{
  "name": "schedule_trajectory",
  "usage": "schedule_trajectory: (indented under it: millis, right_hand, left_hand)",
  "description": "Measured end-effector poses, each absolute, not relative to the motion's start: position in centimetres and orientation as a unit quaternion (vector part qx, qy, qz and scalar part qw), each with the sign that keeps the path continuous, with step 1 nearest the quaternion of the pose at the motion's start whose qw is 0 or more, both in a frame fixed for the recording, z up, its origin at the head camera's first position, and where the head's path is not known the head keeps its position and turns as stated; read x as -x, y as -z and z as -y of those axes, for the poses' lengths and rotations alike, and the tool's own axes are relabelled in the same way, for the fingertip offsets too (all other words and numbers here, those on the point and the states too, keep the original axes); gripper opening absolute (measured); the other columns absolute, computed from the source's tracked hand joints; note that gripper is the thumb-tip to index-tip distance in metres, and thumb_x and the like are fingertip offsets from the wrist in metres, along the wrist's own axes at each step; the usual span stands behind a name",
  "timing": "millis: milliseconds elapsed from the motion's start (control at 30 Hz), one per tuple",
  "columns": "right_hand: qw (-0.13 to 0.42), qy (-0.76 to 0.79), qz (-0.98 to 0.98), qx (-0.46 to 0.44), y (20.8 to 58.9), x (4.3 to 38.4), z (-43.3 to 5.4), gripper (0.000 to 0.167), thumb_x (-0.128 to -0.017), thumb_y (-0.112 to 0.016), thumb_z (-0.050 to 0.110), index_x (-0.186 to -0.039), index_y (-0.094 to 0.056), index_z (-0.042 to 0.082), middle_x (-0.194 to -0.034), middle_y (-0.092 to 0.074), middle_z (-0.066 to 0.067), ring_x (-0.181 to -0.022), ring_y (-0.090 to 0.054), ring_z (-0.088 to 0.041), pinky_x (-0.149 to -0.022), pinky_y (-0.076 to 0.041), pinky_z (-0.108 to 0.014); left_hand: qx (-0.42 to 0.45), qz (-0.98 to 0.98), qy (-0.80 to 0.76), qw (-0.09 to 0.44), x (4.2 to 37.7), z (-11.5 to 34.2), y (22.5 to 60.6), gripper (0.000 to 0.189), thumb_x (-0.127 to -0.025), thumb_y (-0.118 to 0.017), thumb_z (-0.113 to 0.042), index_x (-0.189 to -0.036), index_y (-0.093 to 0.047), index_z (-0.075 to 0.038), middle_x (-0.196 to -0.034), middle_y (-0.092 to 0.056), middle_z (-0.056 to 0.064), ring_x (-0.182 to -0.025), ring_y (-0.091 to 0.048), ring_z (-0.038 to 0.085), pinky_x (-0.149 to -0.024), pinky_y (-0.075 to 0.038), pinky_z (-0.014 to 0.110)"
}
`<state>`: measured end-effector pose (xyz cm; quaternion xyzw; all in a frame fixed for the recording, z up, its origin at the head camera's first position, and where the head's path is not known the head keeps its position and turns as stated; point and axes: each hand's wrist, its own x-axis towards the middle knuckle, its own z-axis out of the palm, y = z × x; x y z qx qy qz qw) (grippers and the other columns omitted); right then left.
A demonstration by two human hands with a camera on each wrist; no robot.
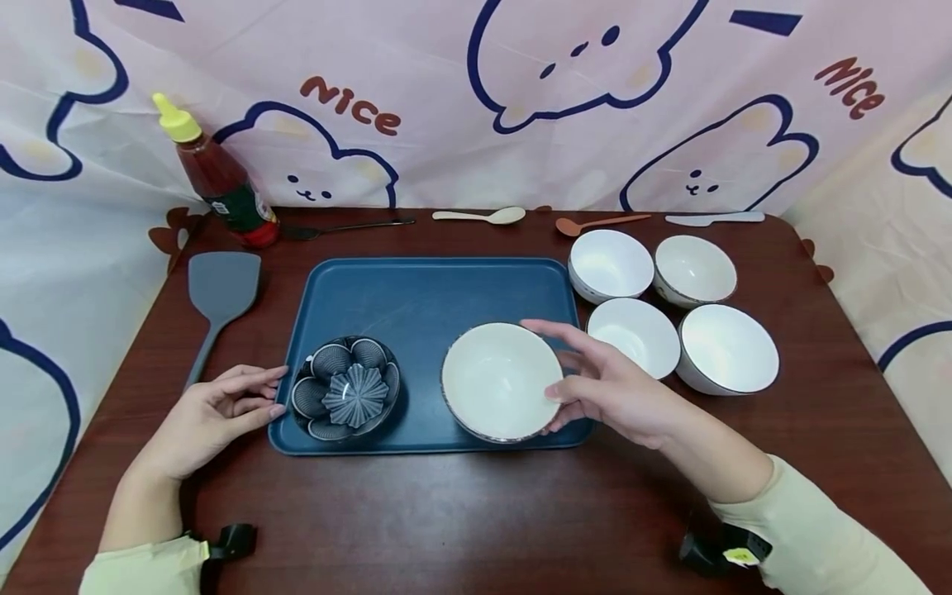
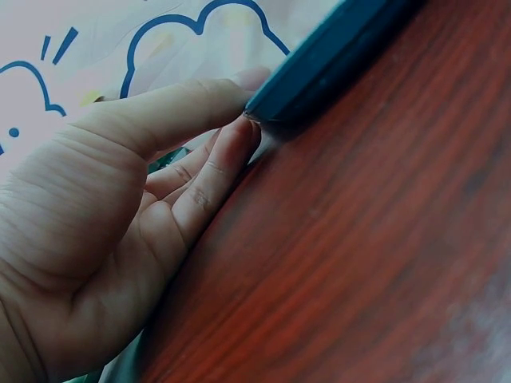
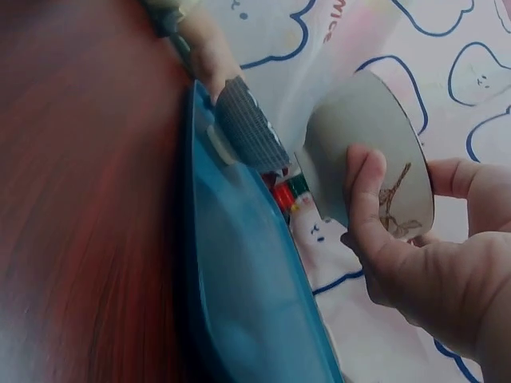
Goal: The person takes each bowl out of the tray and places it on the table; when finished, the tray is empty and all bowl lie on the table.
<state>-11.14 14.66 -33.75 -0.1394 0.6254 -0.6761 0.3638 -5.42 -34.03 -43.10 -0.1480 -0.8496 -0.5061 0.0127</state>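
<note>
My right hand (image 1: 606,384) grips a white bowl (image 1: 500,382) by its right side, with the thumb at the rim. In the right wrist view this bowl (image 3: 363,136) is off the tray, and a brown twig pattern shows on its outside. The blue tray (image 1: 446,289) lies on the table beneath. A dark patterned bowl (image 1: 357,395) with petal shapes stands on the tray's left part. At the tray's left edge, my left hand (image 1: 216,413) pinches the rim; the left wrist view shows the thumb (image 2: 184,112) over the tray's edge (image 2: 295,88) and fingers below.
Several white bowls (image 1: 729,347) stand right of the tray. A grey spatula (image 1: 223,285) and a sauce bottle (image 1: 226,186) are at the left. Along the back lie a black utensil (image 1: 349,226), a cream spoon (image 1: 483,216), a brown spoon (image 1: 595,223) and a pale knife (image 1: 714,219).
</note>
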Motion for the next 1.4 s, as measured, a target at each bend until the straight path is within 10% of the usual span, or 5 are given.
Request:
schedule_trajectory:
  millis: [900, 1100, 1400]
  right_hand:
    - [0.369, 0.587, -0.684, 0.228, 34.8, 9.9, -24.1, 0.071, -0.098, -0.051, -0.004, -0.159, -0.021, 0.016, -0.146, -0.043, -0.012, -0.118, -0.058, -0.030, -0.083, -0.061, -0.045]
    - [0.353, 0.548, -0.721, 0.236, 34.9, 9.3, -25.7, 0.072, -0.097, -0.056, -0.002, -0.159, -0.024, 0.016, -0.131, -0.052, -0.010, -0.073, -0.057, -0.030, -0.075, -0.058, -0.035]
    - [0.344, 0.522, -0.736, 0.259, 35.1, 9.0, -28.0, 0.072, -0.096, -0.055, -0.005, -0.158, -0.024, 0.013, -0.137, -0.041, 0.000, -0.072, -0.050, -0.023, -0.065, -0.048, -0.033]
  left_hand:
    - [0.125, 0.864, 0.487, 0.007, 5.6, 34.1, 43.0, 0.052, -0.080, -0.072, 0.016, -0.130, -0.062, 0.006, -0.118, -0.061, -0.005, -0.092, -0.069, -0.001, -0.080, -0.056, 0.011]
    - [0.126, 0.862, 0.491, 0.004, 5.6, 34.1, 43.0, 0.052, -0.081, -0.072, 0.015, -0.131, -0.061, 0.007, -0.118, -0.061, -0.009, -0.092, -0.069, 0.000, -0.080, -0.055, 0.011]
    - [0.132, 0.858, 0.496, 0.004, 5.5, 34.2, 43.1, 0.054, -0.080, -0.073, 0.016, -0.131, -0.060, 0.008, -0.118, -0.061, -0.010, -0.092, -0.069, 0.000, -0.081, -0.055, 0.010]
